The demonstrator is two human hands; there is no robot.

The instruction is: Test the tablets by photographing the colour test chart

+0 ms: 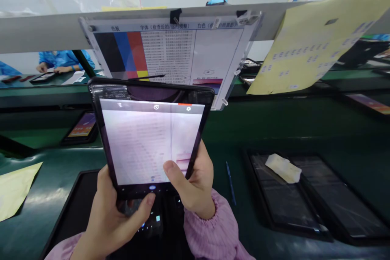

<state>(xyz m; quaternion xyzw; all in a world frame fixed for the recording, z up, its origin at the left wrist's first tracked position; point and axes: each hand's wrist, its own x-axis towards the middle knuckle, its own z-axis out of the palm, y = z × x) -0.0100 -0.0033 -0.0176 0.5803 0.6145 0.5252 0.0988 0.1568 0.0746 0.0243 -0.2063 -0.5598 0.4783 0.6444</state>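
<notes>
A black-framed tablet (pixel 137 142) is held up in both hands, its lit screen showing a camera view of a printed sheet. My left hand (pixel 118 215) grips its lower left corner, the thumb near the bottom edge. On the right side, my right hand (pixel 191 178) wraps round the edge with its thumb over the screen. Behind the tablet hangs a test chart (pixel 170 48) in a clear holder, with colour blocks, lines of text and a white area. Below the hands lies a dark tray or pad (pixel 79 207) with a partly hidden dark device on it.
Two dark tablets (pixel 283 199) lie at the right, a crumpled pale piece (pixel 283 167) on them. Near them is a blue pen (pixel 230 183). A lit device (pixel 81 126) stands back left. Yellow sheets (pixel 317 40) hang at upper right. Across the bench sits a person in blue (pixel 65 61).
</notes>
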